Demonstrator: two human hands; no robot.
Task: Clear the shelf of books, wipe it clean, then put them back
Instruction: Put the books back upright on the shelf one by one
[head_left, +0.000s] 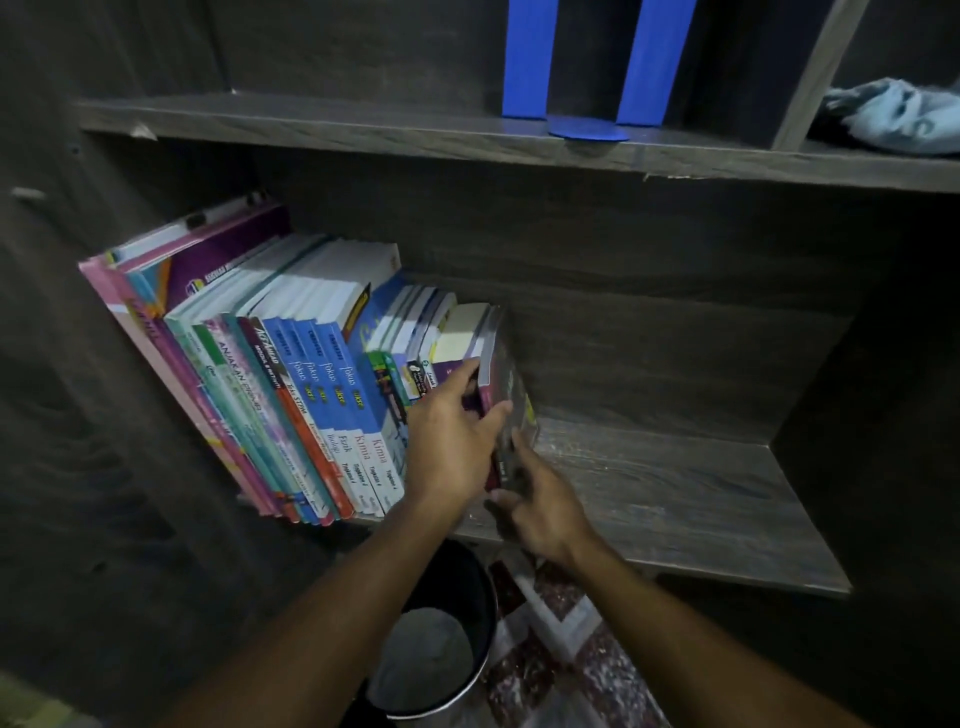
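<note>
A row of upright books (291, 374) fills the left half of the dark wooden shelf (675, 488), leaning a little to the left. At the row's right end stands a dark purple book (496, 364). My left hand (452, 441) grips this book's spine, thumb on its right side and fingers tucked between it and its neighbour. My right hand (540, 499) touches the book's lower right cover with straight fingers. A crumpled light blue cloth (893, 117) lies on the upper shelf at the far right.
Two blue uprights on a blue base (587, 127) stand on the upper shelf board (311, 124). A black bin (441, 639) sits on the patterned floor below the shelf. The right half of the book shelf is bare wood.
</note>
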